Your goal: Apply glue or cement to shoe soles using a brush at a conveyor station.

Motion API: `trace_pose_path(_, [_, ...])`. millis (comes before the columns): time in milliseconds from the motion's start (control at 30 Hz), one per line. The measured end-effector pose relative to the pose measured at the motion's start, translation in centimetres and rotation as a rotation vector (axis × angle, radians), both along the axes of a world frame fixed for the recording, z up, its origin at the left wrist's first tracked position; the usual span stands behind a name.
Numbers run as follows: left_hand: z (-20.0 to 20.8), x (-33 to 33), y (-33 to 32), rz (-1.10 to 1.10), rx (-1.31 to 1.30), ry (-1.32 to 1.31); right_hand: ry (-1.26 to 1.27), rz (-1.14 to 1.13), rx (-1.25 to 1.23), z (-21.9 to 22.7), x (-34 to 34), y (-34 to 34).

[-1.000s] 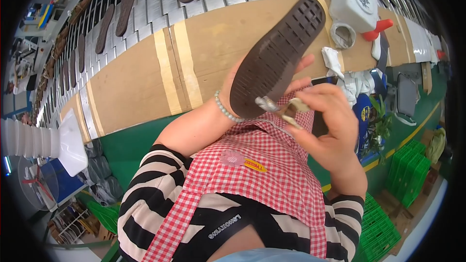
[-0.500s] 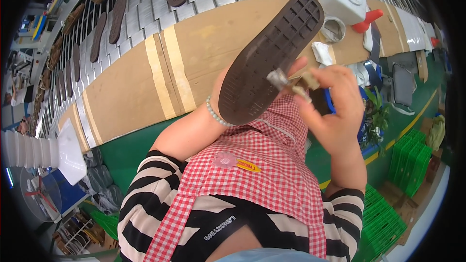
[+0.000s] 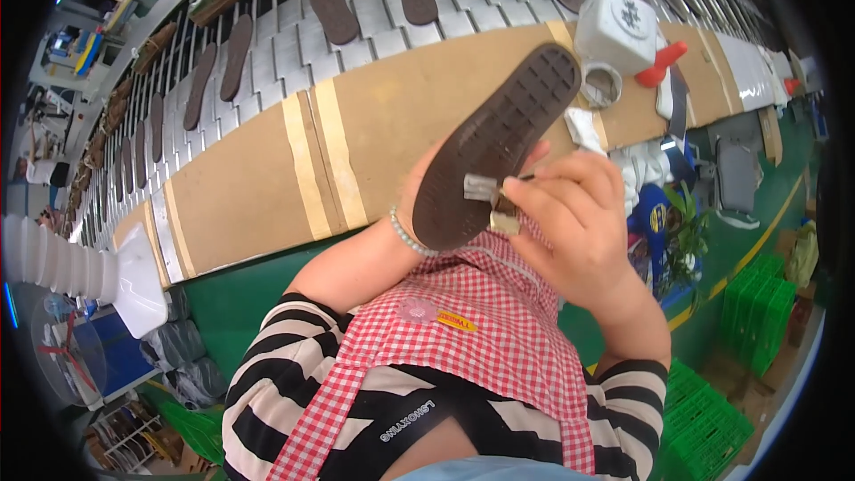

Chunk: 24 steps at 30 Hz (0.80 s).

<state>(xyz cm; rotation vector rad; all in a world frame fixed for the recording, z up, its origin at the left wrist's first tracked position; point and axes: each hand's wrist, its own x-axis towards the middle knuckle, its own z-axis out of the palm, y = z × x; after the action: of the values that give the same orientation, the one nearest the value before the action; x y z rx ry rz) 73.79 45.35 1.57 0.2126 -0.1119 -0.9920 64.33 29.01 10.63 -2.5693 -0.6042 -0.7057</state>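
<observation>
My left hand (image 3: 417,185) grips a dark brown shoe sole (image 3: 508,120) from behind, most of its fingers hidden, with the gridded tread facing up and the toe tilted away to the right. In my right hand (image 3: 579,227), thumb and fingers are pinched on a small tool with a flat, pale metal-looking end (image 3: 481,187) and a cream block (image 3: 505,223). Its pale end overlaps the heel half of the sole; whether it touches, I cannot tell. The tool's exact kind is unclear.
Beyond my hands runs a cardboard-covered ledge (image 3: 240,178) beside a metal slatted conveyor (image 3: 374,4) carrying brown soles (image 3: 334,7). A white container (image 3: 614,27), a round cup (image 3: 602,85) and a red object (image 3: 661,64) stand at right. Green crates (image 3: 757,303) are stacked lower right.
The sole has come lower and closer to me. My right hand has moved down and left, bringing the small tool's pale end over the heel half. My view has shifted slightly.
</observation>
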Motion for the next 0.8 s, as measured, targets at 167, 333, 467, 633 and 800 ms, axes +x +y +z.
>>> trace_pose_path(167, [-2.3, 4.3, 0.1, -0.048, -0.176, 0.102, -0.099, -0.12, 0.227, -0.1, -0.1, -1.2])
trace_pose_path(333, [-0.4, 12.9, -3.2, 0.147, 0.055, -0.034, -0.036, -0.126, 0.314, -1.6, -0.5, -2.5])
trace_pose_path(467, [-4.3, 22.8, -9.6, 0.219, -0.021, -0.035, 0.018, -0.133, 0.325, -3.0, -0.4, -3.6])
trace_pose_path(633, [-5.2, 31.2, -10.8, 0.914, 1.444, -0.97, 0.047, -0.201, 0.332, -3.3, 0.4, -4.8])
trace_pose_path(800, [-6.8, 32.2, -7.5, 0.451, 2.436, -1.438, 0.116, -0.448, 0.151, -3.0, 1.1, -9.0])
